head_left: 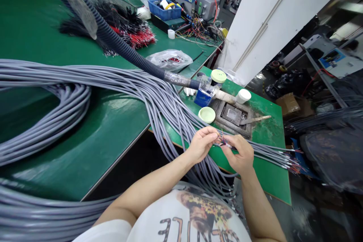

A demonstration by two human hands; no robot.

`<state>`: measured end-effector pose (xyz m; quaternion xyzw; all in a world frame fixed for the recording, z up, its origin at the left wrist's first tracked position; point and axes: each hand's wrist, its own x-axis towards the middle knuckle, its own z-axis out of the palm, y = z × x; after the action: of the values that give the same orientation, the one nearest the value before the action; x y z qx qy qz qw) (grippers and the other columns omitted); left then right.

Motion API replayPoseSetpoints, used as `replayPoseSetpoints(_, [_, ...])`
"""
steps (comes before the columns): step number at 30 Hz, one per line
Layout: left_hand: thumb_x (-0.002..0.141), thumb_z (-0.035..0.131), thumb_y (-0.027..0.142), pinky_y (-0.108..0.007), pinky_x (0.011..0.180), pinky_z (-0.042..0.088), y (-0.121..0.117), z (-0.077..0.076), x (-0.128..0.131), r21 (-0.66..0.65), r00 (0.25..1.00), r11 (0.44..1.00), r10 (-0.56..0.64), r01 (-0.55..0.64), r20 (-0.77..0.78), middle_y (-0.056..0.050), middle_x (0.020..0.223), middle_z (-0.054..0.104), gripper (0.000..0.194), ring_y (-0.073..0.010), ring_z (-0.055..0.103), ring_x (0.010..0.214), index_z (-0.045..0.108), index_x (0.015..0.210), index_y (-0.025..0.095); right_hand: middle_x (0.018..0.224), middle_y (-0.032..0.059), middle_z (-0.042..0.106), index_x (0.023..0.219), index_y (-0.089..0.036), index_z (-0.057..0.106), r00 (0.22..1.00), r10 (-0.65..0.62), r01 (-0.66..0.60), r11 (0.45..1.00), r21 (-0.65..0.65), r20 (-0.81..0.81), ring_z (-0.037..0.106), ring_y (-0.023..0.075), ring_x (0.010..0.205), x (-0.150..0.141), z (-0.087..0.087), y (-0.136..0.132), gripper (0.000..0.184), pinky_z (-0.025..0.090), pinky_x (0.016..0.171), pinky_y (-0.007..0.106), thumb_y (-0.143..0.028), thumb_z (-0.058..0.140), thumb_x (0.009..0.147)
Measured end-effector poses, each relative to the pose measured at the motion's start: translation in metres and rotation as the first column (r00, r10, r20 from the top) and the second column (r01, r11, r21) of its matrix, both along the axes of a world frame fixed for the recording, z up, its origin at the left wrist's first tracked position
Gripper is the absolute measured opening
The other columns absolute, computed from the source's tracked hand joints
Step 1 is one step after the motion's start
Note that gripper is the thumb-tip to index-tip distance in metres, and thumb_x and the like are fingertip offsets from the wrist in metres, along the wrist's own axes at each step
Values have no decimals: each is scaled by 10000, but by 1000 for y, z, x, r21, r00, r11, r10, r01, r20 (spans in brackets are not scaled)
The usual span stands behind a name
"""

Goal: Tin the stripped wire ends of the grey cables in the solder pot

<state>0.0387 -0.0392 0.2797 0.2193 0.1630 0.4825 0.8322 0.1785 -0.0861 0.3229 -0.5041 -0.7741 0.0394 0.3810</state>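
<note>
My left hand (202,143) is closed in a pinch on thin coloured wires (222,140) at the stripped end of a grey cable. Facing it, my right hand (239,153) is closed around the same cable end, thumb and fingers pressed together. The exact grip of the fingertips is too small to make out. Many grey cables (176,109) run under and past both hands. Their stripped ends (293,164), with red and other coloured wires, lie at the right edge of the green board (272,181).
Beyond my hands sits a dirty solder pot (234,115) with a flat scraper (256,119) across it. Around it stand a pale green dish (207,114), a white cup (244,95) and a blue box (202,97). A ribbed hose (121,47) hangs overhead. Coiled cables (70,109) cover the left table.
</note>
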Motion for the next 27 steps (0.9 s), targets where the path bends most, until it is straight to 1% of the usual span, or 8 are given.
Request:
replayPoseSetpoints(4, [673,749,277,-210,596,397,0,1,-3,40,1000,999,-18,18,-2,-15,643,616,198,-93,532,591,632,694,119,687,24,628,902,-208,648,998,58,-58,998,-6,27,521,152,627,2,-1,0,91,399,619,309,-187,592,833])
replayPoseSetpoints(8, [677,745,280,-205,581,387,1,4,-5,49,1000,999,-18,19,-21,-8,632,599,196,-86,509,574,626,677,124,688,27,635,897,-198,653,995,77,-76,997,-22,59,521,150,618,2,-1,0,86,388,616,304,-196,594,835])
replayPoseSetpoints(12, [665,752,307,-207,562,379,7,8,-4,68,997,997,-30,35,-78,-3,622,576,220,-89,497,564,630,668,123,668,25,629,868,-194,653,993,78,-76,997,-26,85,524,146,608,0,-2,0,81,375,604,292,-241,592,845])
replayPoseSetpoints(15, [667,750,312,-208,564,366,13,11,-3,147,990,985,-69,88,-126,-12,657,571,216,-96,495,597,650,676,121,657,22,626,809,-192,643,984,118,-111,992,-61,130,529,143,618,-2,-3,0,95,370,607,286,-258,591,853])
replayPoseSetpoints(19, [659,760,314,-214,586,366,18,12,-2,240,975,950,-168,198,-142,-27,727,576,217,-107,510,653,680,686,114,688,32,646,776,-191,635,976,161,-150,985,-83,145,560,151,669,-4,-4,0,115,385,646,287,-255,587,860])
replayPoseSetpoints(21, [677,752,314,-215,596,371,19,10,-4,230,977,955,-159,188,-139,-26,716,583,215,-107,515,652,683,715,114,673,28,640,796,-187,642,979,139,-130,989,-71,149,549,146,646,-4,-4,-1,107,374,629,285,-255,589,860])
replayPoseSetpoints(24, [691,748,328,-213,605,384,19,3,-8,152,985,980,-112,132,-132,-19,676,599,229,-105,526,630,674,770,126,632,16,621,828,-185,652,983,100,-93,994,-50,157,512,134,588,-4,-1,-2,109,345,587,279,-269,591,863])
replayPoseSetpoints(27, [687,754,345,-213,601,396,17,-3,-13,107,985,987,-110,124,-130,-22,662,606,255,-106,537,612,667,779,124,620,12,622,834,-185,656,982,100,-93,994,-53,158,500,129,570,-5,2,-2,128,335,576,279,-278,579,873])
